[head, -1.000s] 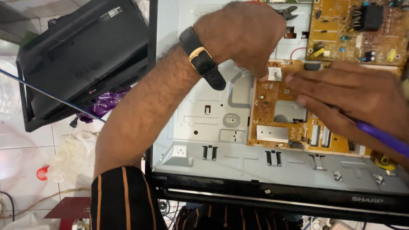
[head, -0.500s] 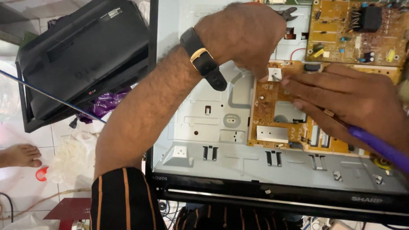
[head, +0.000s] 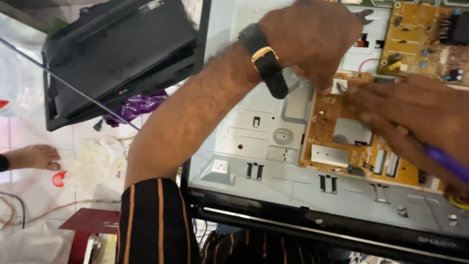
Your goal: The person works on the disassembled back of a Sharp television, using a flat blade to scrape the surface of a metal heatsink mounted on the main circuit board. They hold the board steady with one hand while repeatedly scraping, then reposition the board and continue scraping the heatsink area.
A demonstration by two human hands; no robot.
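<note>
My left hand (head: 312,39), with a black watch (head: 264,58) on its wrist, reaches over the open back of a flat television (head: 264,146). Its curled fingertips press down by a small white connector (head: 340,87) at the top edge of a brown circuit board (head: 337,146); what they pinch is hidden. My right hand (head: 415,117) lies across the same board from the right and grips a purple-handled tool (head: 447,164), whose tip is hidden under the fingers. A second brown board (head: 420,39) sits at the upper right.
A black television back cover (head: 117,54) leans at the upper left, with a purple bag (head: 139,105) under it. Another person's bare foot (head: 34,157) rests on the white tiled floor at left. Clear plastic wrap (head: 95,164) and a dark red box (head: 93,220) lie nearby.
A bare foot has come into view at the left. My left hand stays at the board's top edge; my right hand has slid slightly left over the board.
</note>
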